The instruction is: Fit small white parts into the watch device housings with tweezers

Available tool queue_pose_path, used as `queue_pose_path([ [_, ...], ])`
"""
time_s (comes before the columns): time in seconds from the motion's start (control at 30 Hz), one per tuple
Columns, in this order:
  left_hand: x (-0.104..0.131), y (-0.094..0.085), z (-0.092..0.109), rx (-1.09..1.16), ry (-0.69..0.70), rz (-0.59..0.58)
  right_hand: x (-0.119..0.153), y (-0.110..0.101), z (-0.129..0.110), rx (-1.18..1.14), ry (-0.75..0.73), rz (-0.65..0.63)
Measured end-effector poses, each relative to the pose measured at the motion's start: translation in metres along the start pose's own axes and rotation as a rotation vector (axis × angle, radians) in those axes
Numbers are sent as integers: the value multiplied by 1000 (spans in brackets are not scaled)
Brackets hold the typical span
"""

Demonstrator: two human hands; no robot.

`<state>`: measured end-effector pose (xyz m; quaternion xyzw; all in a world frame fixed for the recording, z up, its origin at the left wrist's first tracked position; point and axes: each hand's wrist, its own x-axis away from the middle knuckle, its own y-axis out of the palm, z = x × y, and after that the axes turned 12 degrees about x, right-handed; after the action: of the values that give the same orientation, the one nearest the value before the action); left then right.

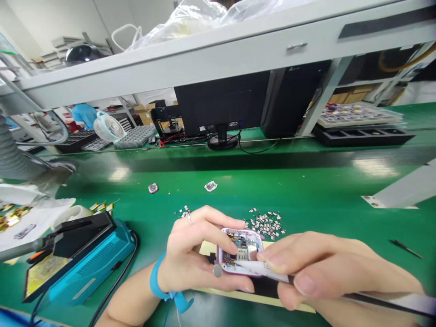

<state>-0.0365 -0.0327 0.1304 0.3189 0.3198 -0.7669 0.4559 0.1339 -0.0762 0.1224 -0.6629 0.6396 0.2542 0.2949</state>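
A blue station (pixel 95 268) is standing left of the case (pixel 242 253). The left hand (pixel 189 247) is clamping the case; in judgement, good handling is calling for a firm hold on the rim and little pressure inward, as one fingertip is lying over the exposed insides. A silver disc (pixel 217 271) is sitting at the case's near left corner; whether it is attached cannot be told, so leaning on it is inadvisable. Small parts (pixel 267 223) are lying loose just beyond the case, within risk of being swept aside. The tool (pixel 275 272) is pointing leftward over the case's near side; contact at its tip cannot be confirmed. Short, light, shallow-angled strokes are seeming safest.

On pose, the left wrist is lying left of the case, wearing a blue band (pixel 156 277). Its fingers are straddling the case, one extending along the far rim, another bending inward, the thumb lying along the near side. The right hand (pixel 323 268), right of the case, is pinching the tool between thumb and fingers, its foremost fingertips hanging close by the case's right edge.
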Motion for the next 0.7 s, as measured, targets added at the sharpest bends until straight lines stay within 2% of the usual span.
queue_pose_path([
  [0.13, 0, 0, -1, -17, 6, 6, 0, -4, 2, 26, -33, -39],
  [0.3, 2, 0, -3, -85, 79, 50, 0, -3, 1, 35, -35, -1],
  [0.53, 3, 0, -2, -145, 112, 28, -4, -9, -1, 99, -45, -50],
  [0.7, 2, 1, -4, -120, 101, 39, -11, -15, 3, 50, -56, -221],
])
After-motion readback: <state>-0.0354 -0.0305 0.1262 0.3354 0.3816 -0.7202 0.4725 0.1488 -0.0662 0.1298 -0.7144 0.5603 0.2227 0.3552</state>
